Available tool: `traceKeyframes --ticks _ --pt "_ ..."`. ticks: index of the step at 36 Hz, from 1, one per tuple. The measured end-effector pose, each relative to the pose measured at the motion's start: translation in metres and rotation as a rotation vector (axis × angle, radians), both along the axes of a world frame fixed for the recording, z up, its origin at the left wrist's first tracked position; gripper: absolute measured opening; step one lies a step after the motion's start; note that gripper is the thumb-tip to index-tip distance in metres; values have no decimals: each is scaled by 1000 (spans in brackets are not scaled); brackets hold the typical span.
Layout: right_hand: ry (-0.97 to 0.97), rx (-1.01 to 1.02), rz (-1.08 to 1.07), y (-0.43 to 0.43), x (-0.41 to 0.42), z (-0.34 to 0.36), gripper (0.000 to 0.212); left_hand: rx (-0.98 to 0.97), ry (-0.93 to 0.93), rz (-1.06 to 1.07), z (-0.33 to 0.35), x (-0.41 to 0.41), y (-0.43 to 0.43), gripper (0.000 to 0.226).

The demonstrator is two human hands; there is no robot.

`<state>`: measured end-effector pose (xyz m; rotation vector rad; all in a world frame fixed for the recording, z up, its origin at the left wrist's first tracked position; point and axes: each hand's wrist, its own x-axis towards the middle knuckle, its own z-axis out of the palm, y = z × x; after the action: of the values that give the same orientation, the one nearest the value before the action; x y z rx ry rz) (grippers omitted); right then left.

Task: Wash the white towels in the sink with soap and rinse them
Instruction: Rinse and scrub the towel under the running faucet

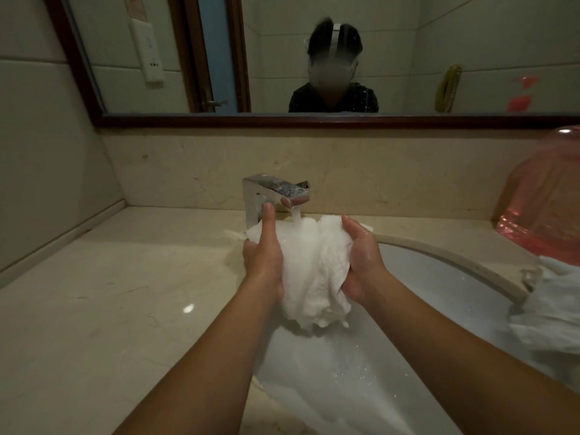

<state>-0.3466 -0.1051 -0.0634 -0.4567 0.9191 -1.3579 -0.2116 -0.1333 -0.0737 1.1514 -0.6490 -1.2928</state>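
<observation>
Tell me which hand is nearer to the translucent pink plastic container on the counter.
Right. The right hand grips the white towel on the side facing the translucent pink plastic container; the left hand holds the towel's far side, below the faucet.

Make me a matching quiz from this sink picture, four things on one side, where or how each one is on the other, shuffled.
1. towel
2. faucet
3. pink basin
4. second towel

a. on the counter, far right
b. draped over the sink's right rim
c. running water
d. held by the left hand and right hand

Pairs: 1-d, 2-c, 3-a, 4-b
</observation>
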Motion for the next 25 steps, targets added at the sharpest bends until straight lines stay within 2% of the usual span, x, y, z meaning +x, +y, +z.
traceKeyframes --ticks 3,7,12,16,19,22,23,25 --pt "-7 2 -2 1 1 1 50 1 -6 0 2 0 1 123" --pt "-3 3 -7 0 1 0 49 3 -16 5 2 0 2 120" --pt "-3 6 -18 -2 0 -2 49 32 -30 5 -2 0 -1 144" --pt "5 0 -16 -5 -1 -5 50 45 -43 -2 1 0 2 128" --pt "41 -6 -17 -7 -2 -9 52 62 -55 -9 0 0 0 125" --pt "196 -29 -55 -12 1 -9 48 93 -51 -66 -1 -1 0 115" --pt "303 -92 -75 -13 4 -9 42 113 -45 -103 -1 -1 1 108" --pt "647 -272 -118 -10 11 -9 32 126 -49 -153 4 -2 7 86"
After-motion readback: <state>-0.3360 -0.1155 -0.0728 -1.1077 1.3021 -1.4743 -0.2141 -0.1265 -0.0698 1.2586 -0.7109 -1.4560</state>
